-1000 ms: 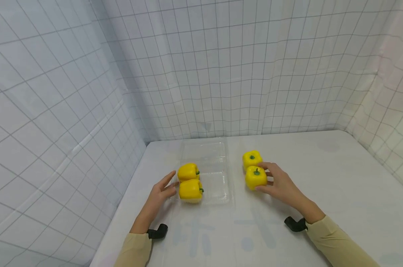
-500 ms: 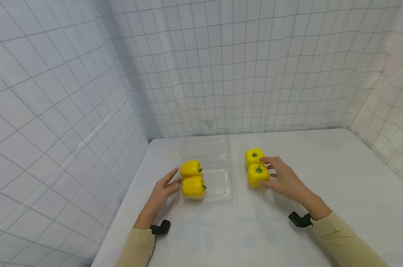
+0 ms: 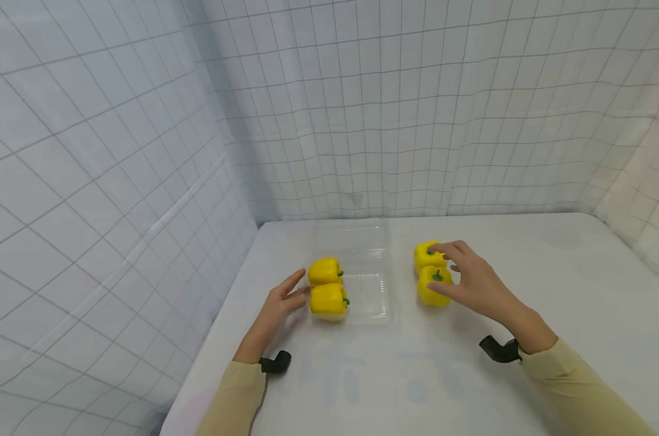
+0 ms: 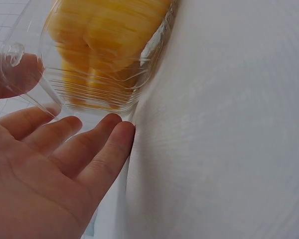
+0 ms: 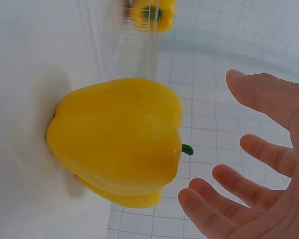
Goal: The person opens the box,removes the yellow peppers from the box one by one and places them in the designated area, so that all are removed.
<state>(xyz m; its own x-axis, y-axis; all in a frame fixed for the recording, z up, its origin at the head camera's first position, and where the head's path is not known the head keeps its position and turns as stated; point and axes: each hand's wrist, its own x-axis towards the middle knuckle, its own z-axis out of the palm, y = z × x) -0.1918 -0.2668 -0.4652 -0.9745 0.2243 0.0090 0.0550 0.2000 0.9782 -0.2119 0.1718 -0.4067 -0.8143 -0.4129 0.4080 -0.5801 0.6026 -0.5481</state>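
Observation:
My left hand (image 3: 280,303) is at the left side of a clear plastic clamshell box (image 3: 370,300). In the left wrist view its extended fingers lie along the ribbed plastic wall (image 4: 97,94), with the thumb (image 4: 12,77) by the rim. Two yellow bell peppers, the rear one (image 3: 324,271) and the front one (image 3: 328,298), lie on their sides in the box, stems to the right. Two more stand upright on the table, one (image 3: 423,261) behind the other (image 3: 432,293). Over the front one hovers my right hand (image 3: 479,284); in the right wrist view, its spread fingers are apart from the pepper (image 5: 119,134).
The box's lid (image 3: 351,239) lies folded back towards the rear of the white table (image 3: 515,260). Grid-patterned curtains hang behind the table (image 3: 373,121) and along its left and right sides. Each wrist bears a black band mount (image 3: 501,349).
My right hand has loosened from the front upright pepper and risen above it; the pepper stays standing. My left hand keeps its place by the box. The head view has shifted slightly.

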